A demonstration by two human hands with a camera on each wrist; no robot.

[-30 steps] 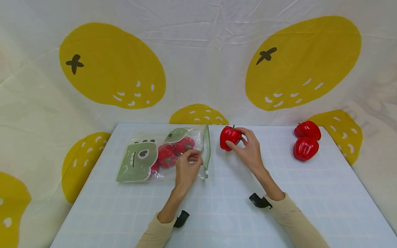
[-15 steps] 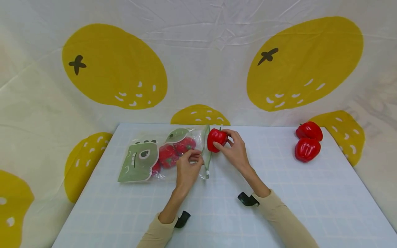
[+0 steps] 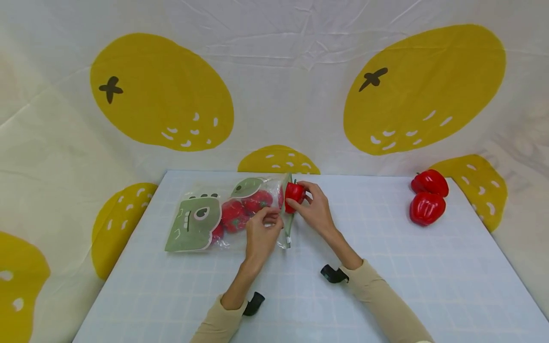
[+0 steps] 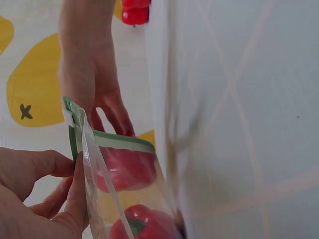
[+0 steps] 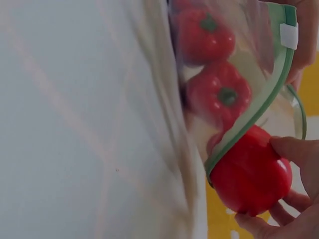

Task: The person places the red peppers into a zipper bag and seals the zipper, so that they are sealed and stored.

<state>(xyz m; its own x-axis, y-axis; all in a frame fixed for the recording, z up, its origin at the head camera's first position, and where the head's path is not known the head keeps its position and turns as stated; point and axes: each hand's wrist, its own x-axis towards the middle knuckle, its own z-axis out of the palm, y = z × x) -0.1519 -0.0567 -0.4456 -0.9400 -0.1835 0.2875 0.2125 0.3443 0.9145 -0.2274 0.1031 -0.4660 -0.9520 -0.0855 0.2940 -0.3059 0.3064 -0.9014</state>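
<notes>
In the head view a clear zip bag (image 3: 195, 226) with a green dinosaur print lies on the table, its green-edged mouth facing right. Several red bell peppers (image 3: 233, 215) show through the plastic. My left hand (image 3: 262, 237) pinches the bag's upper layer near the mouth, between thumb and fingers. With thumb and fingertips, my right hand (image 3: 318, 213) grips another red bell pepper (image 5: 256, 177). That pepper is partly inside the open mouth, as the right wrist view shows. A white slider (image 5: 288, 36) sits on the bag's green zip strip (image 5: 269, 102).
Two more red bell peppers (image 3: 427, 208) sit together near the table's back right corner. The white table (image 3: 377, 247) has a faint grid pattern. Behind it hangs a pale cloth (image 3: 291, 95) printed with yellow fruit.
My right hand has carried its bell pepper leftward from beside the bag into the mouth. My left hand has kept its pinch on the bag.
</notes>
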